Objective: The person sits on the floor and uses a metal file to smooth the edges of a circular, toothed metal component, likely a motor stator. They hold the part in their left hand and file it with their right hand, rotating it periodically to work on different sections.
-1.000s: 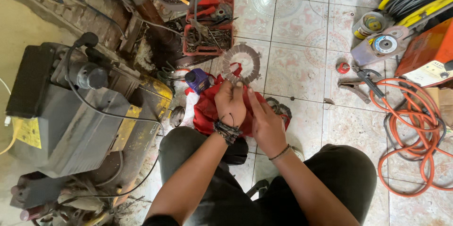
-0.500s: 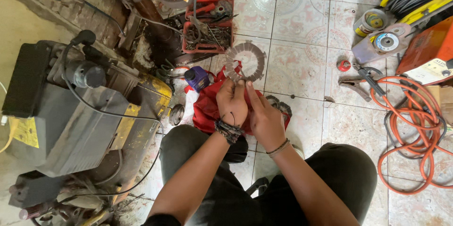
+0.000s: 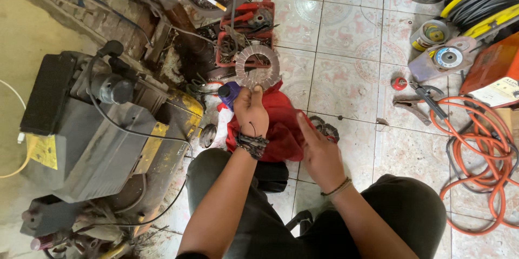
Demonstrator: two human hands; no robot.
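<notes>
The toothed ring (image 3: 257, 66) is up in front of us, above the red cloth (image 3: 281, 124) on the tiled floor (image 3: 346, 26), just before the red tray (image 3: 246, 37) of tools. We pinch its lower edge with our left hand (image 3: 251, 112), forearm raised and wrist banded. Our right hand (image 3: 319, 151) hangs open beside it, fingers loose, holding nothing. An orange hose (image 3: 476, 151) coils well off to the right.
</notes>
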